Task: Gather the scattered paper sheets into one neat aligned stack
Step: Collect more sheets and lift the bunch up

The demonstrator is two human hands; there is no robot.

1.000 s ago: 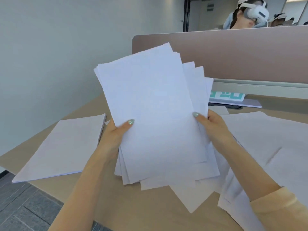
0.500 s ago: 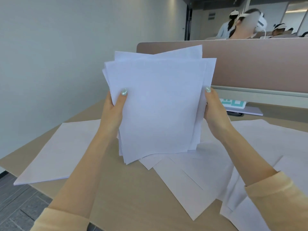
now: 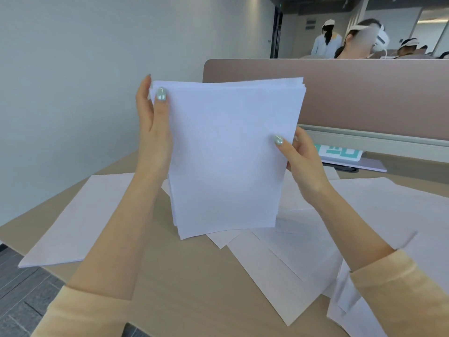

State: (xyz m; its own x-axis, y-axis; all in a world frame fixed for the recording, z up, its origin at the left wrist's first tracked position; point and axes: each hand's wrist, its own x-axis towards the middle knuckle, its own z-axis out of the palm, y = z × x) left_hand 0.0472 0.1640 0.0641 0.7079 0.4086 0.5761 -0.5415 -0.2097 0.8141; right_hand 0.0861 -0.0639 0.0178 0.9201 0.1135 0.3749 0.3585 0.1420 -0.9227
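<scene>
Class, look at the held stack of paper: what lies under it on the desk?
Under the held stack, loose sheets lie overlapping on the desk, fanning out toward the right. How far they run behind the stack is covered.

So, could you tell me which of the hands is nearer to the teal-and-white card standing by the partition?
The right hand. It grips the held stack's right edge, just left of the teal-and-white card; the left hand holds the stack's far left edge.

Pale wall [image 3: 73, 81], taupe desk partition [image 3: 364, 93], wooden desk [image 3: 194, 288], grey floor [image 3: 21, 293]
</scene>
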